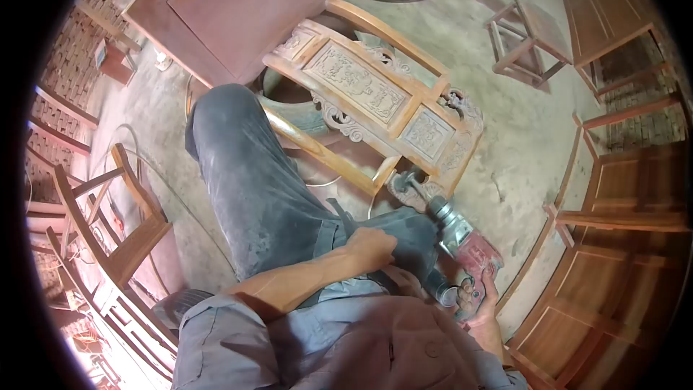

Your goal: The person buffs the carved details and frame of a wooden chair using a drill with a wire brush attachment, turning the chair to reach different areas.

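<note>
In the head view, a red-and-silver power tool (469, 244) is gripped at its handle by the right hand (480, 297), its long axis slanting from near right to far left. A brown wooden chair back with pale carved panels (359, 85) is seen far left of that hand, stretched from far left to near right, its near-right end overlapped by the tool's tip; contact cannot be confirmed. The left hand (372, 249), its fingers hidden, is held over the lap, nearer the chair back; whether it is closed cannot be told.
</note>
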